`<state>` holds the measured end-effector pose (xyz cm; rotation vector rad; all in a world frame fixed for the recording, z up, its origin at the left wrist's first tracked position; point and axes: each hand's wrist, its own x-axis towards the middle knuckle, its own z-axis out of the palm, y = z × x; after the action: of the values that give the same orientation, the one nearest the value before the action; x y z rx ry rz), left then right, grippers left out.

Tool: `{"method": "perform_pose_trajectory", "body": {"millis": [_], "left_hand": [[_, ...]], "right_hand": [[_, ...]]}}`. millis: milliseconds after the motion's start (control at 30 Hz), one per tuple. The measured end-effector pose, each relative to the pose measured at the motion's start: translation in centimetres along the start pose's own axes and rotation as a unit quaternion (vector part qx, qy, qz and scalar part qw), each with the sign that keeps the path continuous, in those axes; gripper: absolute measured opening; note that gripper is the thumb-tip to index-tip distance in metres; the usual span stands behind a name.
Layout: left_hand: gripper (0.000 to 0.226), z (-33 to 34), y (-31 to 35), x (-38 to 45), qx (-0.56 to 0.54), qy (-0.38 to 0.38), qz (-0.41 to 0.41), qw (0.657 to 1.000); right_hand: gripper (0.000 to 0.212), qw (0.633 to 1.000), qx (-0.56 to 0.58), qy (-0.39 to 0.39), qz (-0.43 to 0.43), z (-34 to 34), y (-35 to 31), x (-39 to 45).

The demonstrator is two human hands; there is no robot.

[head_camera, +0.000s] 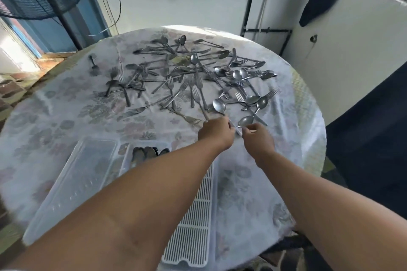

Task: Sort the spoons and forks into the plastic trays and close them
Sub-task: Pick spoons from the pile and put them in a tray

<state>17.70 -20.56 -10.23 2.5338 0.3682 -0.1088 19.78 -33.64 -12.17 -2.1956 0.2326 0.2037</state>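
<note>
While the cutlery pile [193, 72] lies spread across the bench [66, 116], the left hand [214, 133] pinches one spoon [219, 105] and the right hand [257, 138] another spoon [246, 120] (bowls pointing away); the tray [152, 152] waits behind, toward the body, nearer the left arm.

2 bare forearms are showing from the bottom edge, with no sleeves, watch or bracelet covering them. The left hand [214, 131] and the right hand [257, 138] are wearing no gloves, and no rings are showing.
</note>
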Motion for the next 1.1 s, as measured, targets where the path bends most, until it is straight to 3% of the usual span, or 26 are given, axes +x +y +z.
{"method": "perform_pose_trajectory", "body": {"millis": [200,467,600,867,1000,1100], "left_hand": [[0.013,2.3,1.0,3.8,0.016,0.017,-0.079,0.997],[0.012,5.0,2.4,7.0,0.043,0.049,-0.187,0.98],[0.018,5.7,2.0,7.4,0.032,0.065,-0.21,0.975],[0.034,3.6,2.0,8.3,0.015,-0.032,-0.223,0.974],[0.043,2.9,2.1,8.2,0.047,-0.086,-0.197,0.976],[0.06,3.1,1.9,8.1,0.09,-0.11,-0.165,0.976]], "right_hand": [[0.01,0.995,-0.067,-0.047,-0.064,0.0,1.5,4.7],[0.034,0.973,-0.149,-0.124,-0.126,1.2,2.1,8.0],[0.027,0.956,-0.203,-0.141,-0.157,1.4,2.1,9.0],[0.011,0.978,-0.119,-0.12,-0.124,0.4,0.9,10.2],[0.015,0.98,-0.118,-0.126,-0.101,-2.2,1.2,11.0],[0.03,0.969,-0.197,-0.114,-0.099,-3.0,2.4,12.1]]}}
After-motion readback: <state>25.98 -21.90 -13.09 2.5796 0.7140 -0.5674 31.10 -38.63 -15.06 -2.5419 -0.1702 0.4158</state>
